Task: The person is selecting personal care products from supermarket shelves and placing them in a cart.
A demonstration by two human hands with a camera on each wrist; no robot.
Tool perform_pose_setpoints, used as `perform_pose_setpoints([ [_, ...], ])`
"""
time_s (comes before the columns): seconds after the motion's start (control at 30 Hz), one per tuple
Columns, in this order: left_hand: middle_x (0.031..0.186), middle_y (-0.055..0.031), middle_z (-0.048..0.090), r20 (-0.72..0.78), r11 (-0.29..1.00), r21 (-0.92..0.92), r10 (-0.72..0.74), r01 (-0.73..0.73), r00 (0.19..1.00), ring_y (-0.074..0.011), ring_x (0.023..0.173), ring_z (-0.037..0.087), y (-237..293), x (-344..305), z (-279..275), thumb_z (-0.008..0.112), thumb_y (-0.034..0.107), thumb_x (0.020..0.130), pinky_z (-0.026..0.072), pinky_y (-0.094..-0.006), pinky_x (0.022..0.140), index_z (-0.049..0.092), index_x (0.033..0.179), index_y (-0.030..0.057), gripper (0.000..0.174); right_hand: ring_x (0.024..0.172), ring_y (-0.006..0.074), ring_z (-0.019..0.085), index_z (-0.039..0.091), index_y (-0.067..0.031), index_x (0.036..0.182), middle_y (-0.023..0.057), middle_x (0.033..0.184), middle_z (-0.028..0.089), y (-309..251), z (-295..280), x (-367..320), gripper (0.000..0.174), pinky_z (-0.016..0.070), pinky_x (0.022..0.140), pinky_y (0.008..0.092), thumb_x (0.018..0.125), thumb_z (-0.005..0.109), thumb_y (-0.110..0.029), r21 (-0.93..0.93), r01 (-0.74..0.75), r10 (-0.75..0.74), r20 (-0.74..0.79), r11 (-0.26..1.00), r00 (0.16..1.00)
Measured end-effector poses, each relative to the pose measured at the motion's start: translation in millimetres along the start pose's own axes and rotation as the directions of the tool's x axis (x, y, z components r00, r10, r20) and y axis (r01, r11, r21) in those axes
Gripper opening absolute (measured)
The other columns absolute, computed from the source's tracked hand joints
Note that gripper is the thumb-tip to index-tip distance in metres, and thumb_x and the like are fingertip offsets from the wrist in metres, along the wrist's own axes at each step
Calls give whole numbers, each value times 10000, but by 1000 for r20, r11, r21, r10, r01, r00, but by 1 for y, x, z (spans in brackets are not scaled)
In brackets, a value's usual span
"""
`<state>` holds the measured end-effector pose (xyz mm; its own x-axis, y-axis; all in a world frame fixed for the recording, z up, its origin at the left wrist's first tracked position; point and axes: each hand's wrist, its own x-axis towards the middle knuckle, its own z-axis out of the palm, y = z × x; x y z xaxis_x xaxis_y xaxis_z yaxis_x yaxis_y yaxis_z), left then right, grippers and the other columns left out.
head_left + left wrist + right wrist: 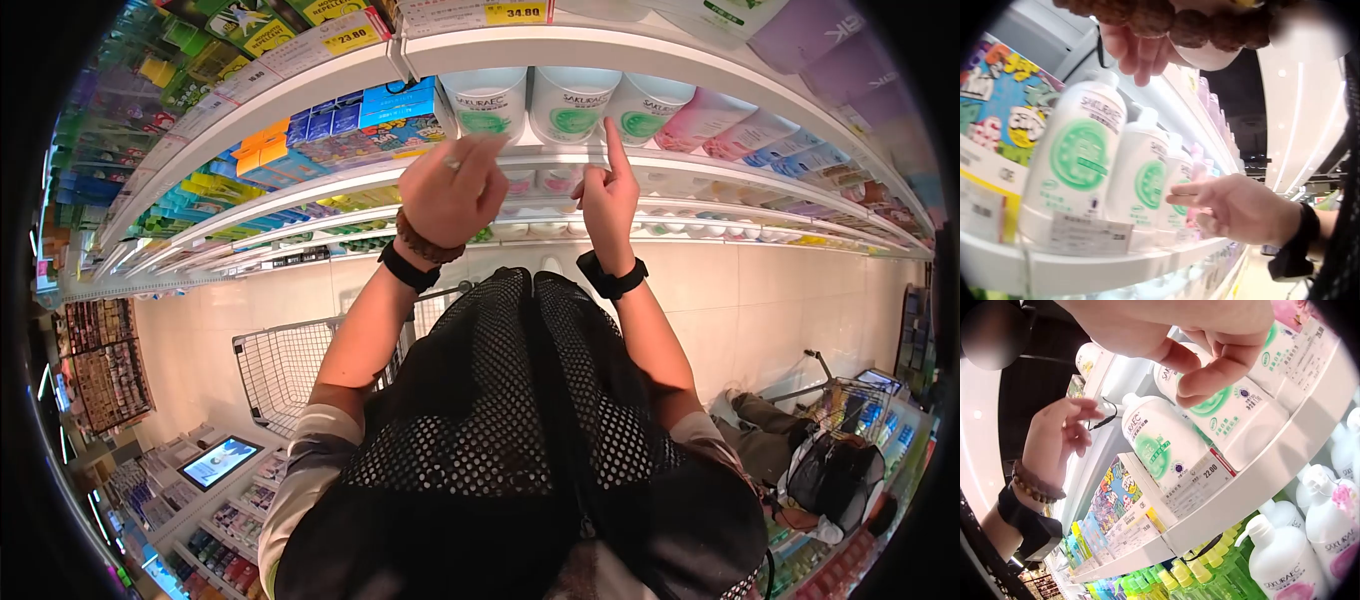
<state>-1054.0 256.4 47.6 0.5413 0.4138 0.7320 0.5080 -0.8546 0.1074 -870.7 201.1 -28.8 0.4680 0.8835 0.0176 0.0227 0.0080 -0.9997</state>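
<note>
Three white pump bottles with green round labels, a large bottle [1079, 156] among them, stand on a shelf at chest height. My right hand [607, 200] is in front of them, index finger stretched toward the bottles and the other fingers bent. In the right wrist view its fingertips overlap the middle bottle [1235, 425]; nothing shows in its grasp. My left hand [455, 190], with a ring and a beaded bracelet [1035, 484], is raised before the leftmost bottle with loosely bent fingers and holds nothing. Near its fingertips a black cord [1107, 419] hangs from the shelf's upright.
Patterned boxes [400, 115] stand left of the bottles, pink bottles [705, 125] to the right. Price tags [1200, 481] line the shelf edge. More pump bottles [1285, 562] fill the shelf below. A shopping cart [290, 370] stands behind on the left; another person [830, 470] is at the right.
</note>
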Motion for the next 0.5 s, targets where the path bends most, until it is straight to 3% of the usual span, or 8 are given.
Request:
perform_pose_setpoints([
  [0.13, 1064, -78, 715, 110, 986, 168, -22, 4, 994, -186, 658, 669, 20, 47, 50, 660, 104, 845, 547, -313, 558, 618, 1278, 106, 434, 539, 105, 585, 315, -102, 1588, 26, 653, 627, 1, 2, 11, 740, 477, 520, 265, 878, 513, -35, 50, -53, 53, 9, 997, 999],
  [0.17, 986, -66, 698, 89, 976, 217, -44, 24, 995, -185, 651, 665, 22, 50, 63, 682, 170, 848, 540, -315, 537, 619, 1286, 124, 445, 539, 105, 585, 315, -102, 1588, 26, 653, 627, 4, 2, 12, 740, 477, 520, 265, 878, 513, -35, 51, -52, 51, 9, 997, 999],
  [0.23, 796, -49, 618, 34, 954, 295, -59, 46, 998, -196, 615, 655, 27, 52, 72, 732, 337, 847, 519, -326, 485, 628, 1298, 171, 492, 537, 116, 603, 318, -108, 1585, 98, 866, 720, 8, 2, 13, 740, 479, 490, 276, 875, 519, -44, -2, -38, 38, 35, 999, 999],
  [0.27, 796, -49, 618, 33, 954, 297, -58, 46, 998, -196, 615, 655, 26, 51, 73, 732, 337, 847, 519, -326, 485, 628, 1298, 171, 492, 537, 116, 603, 318, -108, 1585, 98, 866, 720, 9, 3, 16, 740, 479, 490, 276, 875, 519, -44, -1, -36, 36, 35, 999, 999],
  [0.33, 779, -59, 612, -4, 930, 339, -149, 142, 989, -207, 576, 647, 26, 50, 73, 734, 368, 856, 511, -335, 470, 634, 1292, 192, 480, 543, 120, 612, 327, -112, 1580, 168, 1130, 712, 4, 4, 20, 733, 493, 501, 279, 877, 524, -53, 4, 8, -8, 59, 1000, 998],
  [0.37, 779, -59, 612, -5, 930, 341, -148, 141, 989, -207, 576, 647, 24, 49, 75, 734, 368, 856, 511, -335, 470, 634, 1292, 192, 480, 543, 120, 612, 327, -112, 1580, 168, 1130, 712, 3, 4, 22, 733, 493, 501, 279, 877, 524, -53, 5, 10, -10, 59, 1000, 998],
  [0.43, 790, -80, 626, -24, 930, 323, -174, 173, 984, -238, 560, 648, 17, 49, 77, 724, 386, 871, 511, -354, 467, 639, 1276, 197, 455, 546, 137, 624, 330, -100, 1575, 192, 1324, 635, 2, 3, 25, 726, 505, 509, 291, 877, 524, -54, 5, -8, 7, 67, 1000, 998],
  [0.5, 788, -93, 633, 24, 941, 274, -213, 198, 977, -257, 582, 659, 14, 53, 81, 716, 379, 879, 516, -368, 473, 645, 1257, 191, 428, 550, 146, 628, 328, -91, 1573, 197, 1228, 672, 4, 3, 24, 726, 505, 512, 295, 876, 528, -59, -9, 10, -10, 49, 1000, 999],
])
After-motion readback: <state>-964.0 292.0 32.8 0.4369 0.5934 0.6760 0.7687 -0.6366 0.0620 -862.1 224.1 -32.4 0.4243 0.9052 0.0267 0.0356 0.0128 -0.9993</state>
